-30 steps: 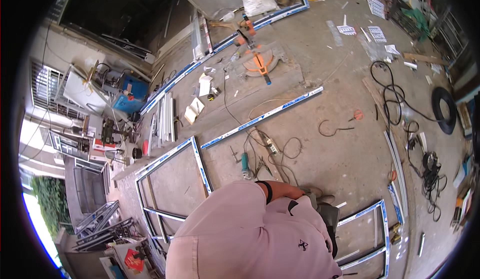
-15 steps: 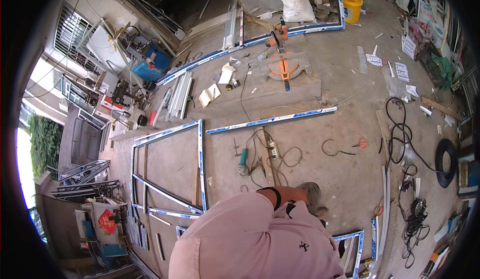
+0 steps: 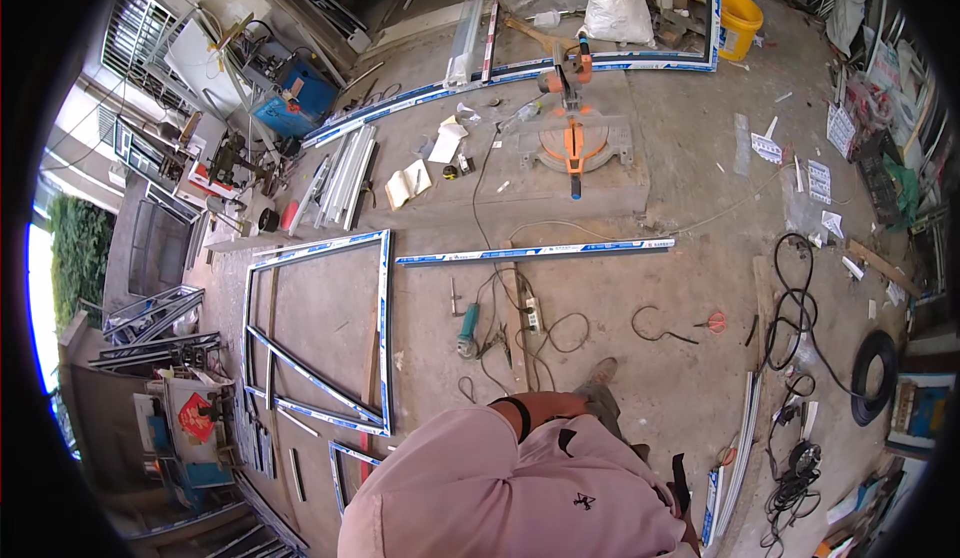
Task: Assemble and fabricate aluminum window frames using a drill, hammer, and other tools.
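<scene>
on your far left, stacked frames [image 3: 150, 308] lean by the wall, and beside them an aluminium window frame [image 3: 318, 333] lies flat on the concrete floor [image 3: 690, 218] with loose diagonal bars across it. a foot placed inside that frame could likely bend a bar or roll your ankle, since the bars sit just proud of the floor.

moving right, a small angle grinder [image 3: 468, 324] lies near the frame's right rail, its cord tangled with others around a power strip [image 3: 532, 313] and a wooden strip [image 3: 512, 323]. this is the knot closest to you. i judge the main risk here: a toe snagging a loop would drag the grinder or yank the strip.

your own arm [image 3: 545, 406] bends across your pink shirt [image 3: 520, 488] with a dark band at the wrist. neither hand shows, so i cannot tell whether your fingers are spread, closed or holding anything. your shoe [image 3: 598, 376] is just beside that cable tangle, and looking down past your shoulder hides the floor right under you.

beyond, a long blue-edged profile [image 3: 535, 251] lies crosswise, apart from the frame, and could skid if stepped on. further up stands the orange mitre saw [image 3: 572, 128], with its cable trailing toward you.

to the right, black hose coils [image 3: 800, 303] and a dark ring of cable [image 3: 872, 378] sprawl near more rails [image 3: 740, 458] by your right side; another trip line.
</scene>
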`<state>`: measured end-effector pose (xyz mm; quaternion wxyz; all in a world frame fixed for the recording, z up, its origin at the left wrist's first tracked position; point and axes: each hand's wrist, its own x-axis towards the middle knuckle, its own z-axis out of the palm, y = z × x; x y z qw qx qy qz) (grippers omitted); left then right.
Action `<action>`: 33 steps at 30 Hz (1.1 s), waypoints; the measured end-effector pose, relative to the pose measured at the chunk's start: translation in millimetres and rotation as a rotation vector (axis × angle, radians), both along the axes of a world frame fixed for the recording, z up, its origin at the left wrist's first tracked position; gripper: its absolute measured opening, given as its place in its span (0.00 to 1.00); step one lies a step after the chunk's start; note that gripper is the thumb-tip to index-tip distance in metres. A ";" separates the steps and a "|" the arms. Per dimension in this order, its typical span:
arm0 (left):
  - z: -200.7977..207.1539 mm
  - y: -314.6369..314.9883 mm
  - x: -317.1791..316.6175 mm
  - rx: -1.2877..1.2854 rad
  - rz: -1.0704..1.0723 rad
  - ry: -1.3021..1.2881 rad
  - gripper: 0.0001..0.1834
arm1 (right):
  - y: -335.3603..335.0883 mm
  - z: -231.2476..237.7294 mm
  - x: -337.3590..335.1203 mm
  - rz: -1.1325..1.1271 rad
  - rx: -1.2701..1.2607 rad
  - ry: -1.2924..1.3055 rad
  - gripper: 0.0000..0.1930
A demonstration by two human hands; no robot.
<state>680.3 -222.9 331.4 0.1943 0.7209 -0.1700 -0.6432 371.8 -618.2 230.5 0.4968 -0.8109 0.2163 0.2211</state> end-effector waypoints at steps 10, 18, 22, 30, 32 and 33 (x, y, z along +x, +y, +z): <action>-17.6 -30.1 43.9 0.066 -0.139 -0.157 0.33 | -20.8 -40.4 7.9 -0.018 0.013 0.102 0.18; -87.7 -89.0 52.4 -0.035 -0.093 -0.338 0.23 | -102.2 71.9 107.9 -0.161 -0.234 0.106 0.17; 32.6 -163.5 79.2 0.032 0.108 -0.461 0.27 | -157.9 68.1 135.4 -0.005 -0.250 0.150 0.11; 43.2 -216.3 127.6 0.001 0.037 -0.423 0.37 | -204.2 88.4 167.2 0.126 -0.062 0.221 0.04; 57.4 -224.9 142.1 0.013 0.081 -0.376 0.40 | -218.6 59.6 120.0 0.238 -0.184 0.199 0.05; 50.0 -231.8 155.5 -0.051 0.072 -0.336 0.41 | -223.1 2.3 80.8 -0.293 0.001 0.286 0.10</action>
